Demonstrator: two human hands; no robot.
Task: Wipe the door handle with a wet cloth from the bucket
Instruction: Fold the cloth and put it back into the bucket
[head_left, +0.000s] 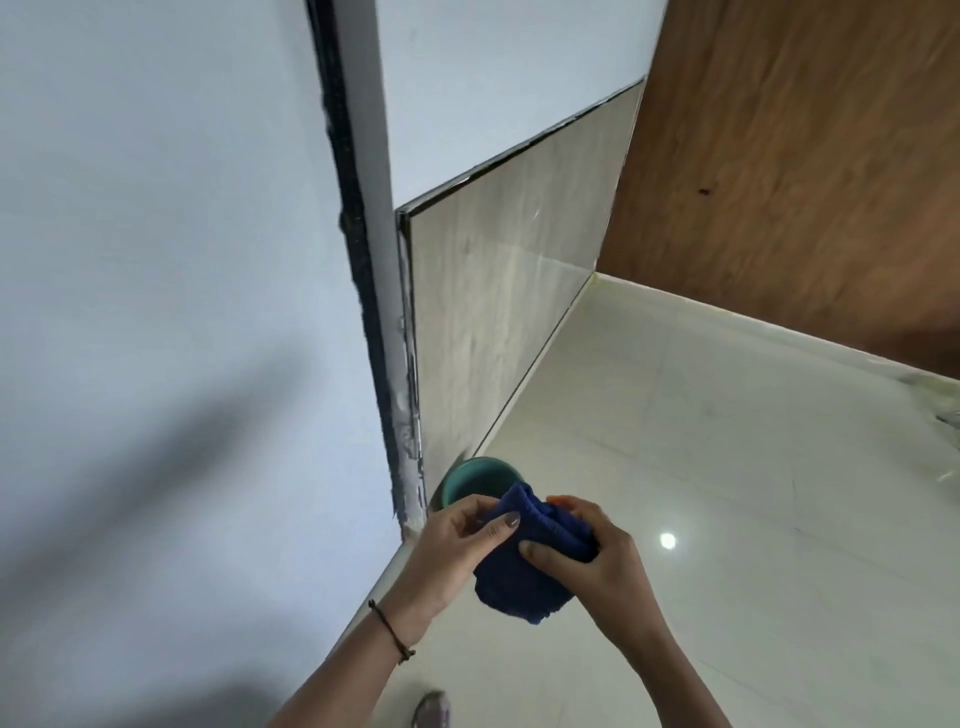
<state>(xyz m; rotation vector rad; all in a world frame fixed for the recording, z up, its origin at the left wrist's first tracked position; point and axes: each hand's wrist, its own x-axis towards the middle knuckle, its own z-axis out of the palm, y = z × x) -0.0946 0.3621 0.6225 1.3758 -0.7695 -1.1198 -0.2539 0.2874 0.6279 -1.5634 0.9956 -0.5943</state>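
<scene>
Both hands hold the blue cloth (524, 566) bunched above the floor (701, 467): the left hand (457, 545) pinches its near edge and the right hand (587, 551) is clenched round its far side, just in front of the teal bucket (475, 480) standing against the wall. The step in hand appears to be wringing or folding the cloth. No door handle is in view, so the next move calls for carrying the cloth to the wooden door (805, 182).

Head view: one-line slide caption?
Both hands, left and right, bunch a blue cloth above the teal bucket.
</scene>
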